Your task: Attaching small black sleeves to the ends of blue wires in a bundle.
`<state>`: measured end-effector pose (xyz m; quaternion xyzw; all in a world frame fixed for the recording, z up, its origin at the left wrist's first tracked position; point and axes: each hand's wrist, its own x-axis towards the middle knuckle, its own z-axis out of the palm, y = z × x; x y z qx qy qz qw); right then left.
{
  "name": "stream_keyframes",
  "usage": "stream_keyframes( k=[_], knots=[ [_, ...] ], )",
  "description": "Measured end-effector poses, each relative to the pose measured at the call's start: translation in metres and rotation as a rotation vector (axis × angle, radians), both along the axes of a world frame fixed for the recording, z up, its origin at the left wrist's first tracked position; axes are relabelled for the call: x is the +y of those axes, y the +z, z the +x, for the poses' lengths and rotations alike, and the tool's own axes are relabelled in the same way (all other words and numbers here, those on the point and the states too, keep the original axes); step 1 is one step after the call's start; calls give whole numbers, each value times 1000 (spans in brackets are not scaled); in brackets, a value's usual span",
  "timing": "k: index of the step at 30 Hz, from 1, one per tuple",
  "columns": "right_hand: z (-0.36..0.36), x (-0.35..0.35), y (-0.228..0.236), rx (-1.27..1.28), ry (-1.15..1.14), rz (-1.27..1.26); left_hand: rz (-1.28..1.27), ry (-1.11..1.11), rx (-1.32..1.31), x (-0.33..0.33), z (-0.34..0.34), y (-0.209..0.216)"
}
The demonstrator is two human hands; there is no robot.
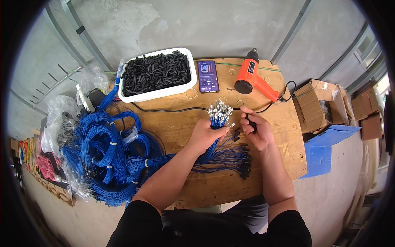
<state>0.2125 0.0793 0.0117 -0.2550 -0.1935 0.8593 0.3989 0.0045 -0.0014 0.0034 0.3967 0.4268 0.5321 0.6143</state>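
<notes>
My left hand (203,133) is closed around a bundle of blue wires (214,145), whose bare silvery crimp terminals (220,112) fan out above the fist. Just to the right, my right hand (259,132) has its fingers curled over short black sleeves (250,122); how many is hidden by the fingers. One terminal sticks out of the bundle toward the right fingertips. Below the hands, several blue wires capped with black sleeves (245,161) lie spread on the wooden table (271,173).
At the back left, a white tray (154,96) holds a heap of black sleeves (156,73). A phone (208,78) lies beside it. An orange heat gun (248,74) rests at the back right, its black cord (177,110) crossing the table. Coiled blue wire bundles (103,140) cover the left side. Cardboard boxes (314,105) stand right.
</notes>
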Motion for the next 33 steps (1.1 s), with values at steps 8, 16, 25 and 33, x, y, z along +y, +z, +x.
stream_keyframes(
  k=[8, 16, 25, 33],
  knots=[
    [-3, -3, 0, -222, -33, 138, -40, -3, -31, 0, -2, -1],
    [-9, -13, 7, -352, 35, 318, -76, 11, -107, -1, -5, -2],
    [-9, -15, 7, -442, 62, 352, -104, 15, -112, 1, -6, -5],
    [-13, -19, 10, -501, 27, 372, -52, 0, -90, 0, -5, -2]
  ],
)
